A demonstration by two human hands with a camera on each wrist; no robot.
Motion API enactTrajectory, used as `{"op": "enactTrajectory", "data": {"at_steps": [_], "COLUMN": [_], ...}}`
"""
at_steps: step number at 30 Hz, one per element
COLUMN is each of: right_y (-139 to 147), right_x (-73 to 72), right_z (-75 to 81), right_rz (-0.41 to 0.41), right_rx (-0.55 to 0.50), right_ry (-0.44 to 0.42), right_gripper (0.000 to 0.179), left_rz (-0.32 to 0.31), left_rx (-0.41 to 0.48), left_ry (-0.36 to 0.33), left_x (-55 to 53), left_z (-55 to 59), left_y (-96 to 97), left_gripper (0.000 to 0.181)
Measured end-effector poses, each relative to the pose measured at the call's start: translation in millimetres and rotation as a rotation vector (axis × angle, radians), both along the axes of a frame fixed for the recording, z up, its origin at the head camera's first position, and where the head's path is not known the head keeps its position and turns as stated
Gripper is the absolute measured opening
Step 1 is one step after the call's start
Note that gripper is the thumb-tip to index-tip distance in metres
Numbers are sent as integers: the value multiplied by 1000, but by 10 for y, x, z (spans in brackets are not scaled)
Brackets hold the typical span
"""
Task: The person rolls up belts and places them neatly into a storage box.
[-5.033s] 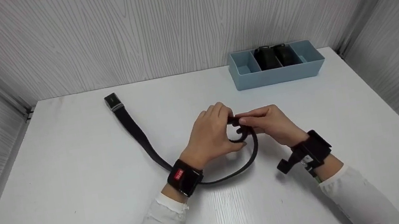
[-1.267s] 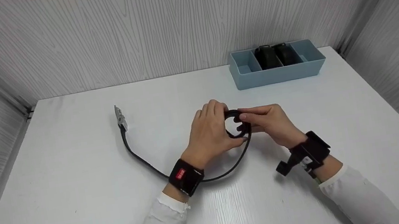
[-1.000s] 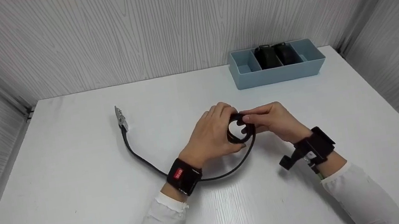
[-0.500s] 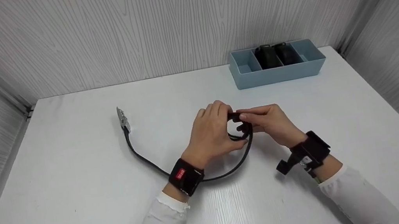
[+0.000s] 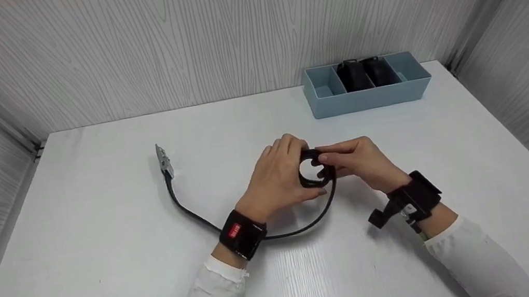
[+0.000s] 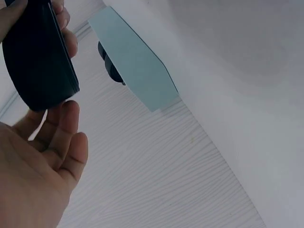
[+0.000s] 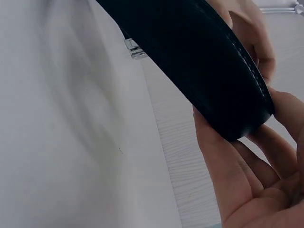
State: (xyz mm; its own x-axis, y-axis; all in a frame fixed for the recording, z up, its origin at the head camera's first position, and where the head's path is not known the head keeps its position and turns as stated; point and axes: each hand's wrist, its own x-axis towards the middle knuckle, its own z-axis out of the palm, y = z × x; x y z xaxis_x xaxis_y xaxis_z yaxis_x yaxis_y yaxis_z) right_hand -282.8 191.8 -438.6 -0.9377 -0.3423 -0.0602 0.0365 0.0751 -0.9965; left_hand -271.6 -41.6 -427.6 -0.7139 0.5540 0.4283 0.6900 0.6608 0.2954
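Note:
A black leather belt [image 5: 303, 231], partly rolled into a coil, is held above the table between both hands. My left hand [image 5: 277, 180] curls round the coil from the left, its thumb below and fingers above. From the right, my right hand [image 5: 363, 162] pinches the coil's upper right side between thumb and fingers. The loose length drops from the coil and passes under the left wrist to a silver buckle [image 5: 165, 162], standing on edge at the left. Both wrist views show the wide, smooth face of the coiled belt [image 7: 190, 57] close up, with stitching along its edge.
Toward the back right stands a blue-grey divided tray [image 5: 370, 100], with two dark coiled items [image 5: 354, 76] in its middle compartments. Wood-grain panels [image 5: 165, 43] enclose the white table [image 5: 73, 240] at the back and sides.
Since five seconds ago, the buckle end has turned onto its edge and slid slightly nearer. The coil looks fuller and rounder. Both hands stay in nearly the same place, shifting slightly around the coil.

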Motion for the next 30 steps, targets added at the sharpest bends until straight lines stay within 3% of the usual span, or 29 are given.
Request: {"op": "enactTrajectory", "data": {"at_steps": [4,7,10,13,19,22,25,30], "right_y": [90,129,120,62,-101,-142,-136,-70], "right_x": [-22,-34,-36,-22,43,69,75,45], "right_z": [49,68,65,47,-2,-9,-7,16], "right_rz": [71,124,127,79,-56,-81,-87,-42], "right_rx": [76,120,126,79,-79,-119,-121,-61], "right_ry": [-23,-30,-22,4,33,47,55,44], "right_gripper": [40,39,38,38,39,40,38,36], "left_rz": [-112,-131,-98,-44,132,195,192,98], "left_rx": [9,1,-4,0,24,44,52,13], "left_ry": [-55,-52,-23,22,147,177,150,35], "left_x": [8,19,25,25,29,28,34,33], "left_z": [19,4,-12,-11,9,12,19,39], "left_y": [-6,15,28,30,38,42,39,3], "left_gripper": [79,78,76,74,74,76,79,82]}}
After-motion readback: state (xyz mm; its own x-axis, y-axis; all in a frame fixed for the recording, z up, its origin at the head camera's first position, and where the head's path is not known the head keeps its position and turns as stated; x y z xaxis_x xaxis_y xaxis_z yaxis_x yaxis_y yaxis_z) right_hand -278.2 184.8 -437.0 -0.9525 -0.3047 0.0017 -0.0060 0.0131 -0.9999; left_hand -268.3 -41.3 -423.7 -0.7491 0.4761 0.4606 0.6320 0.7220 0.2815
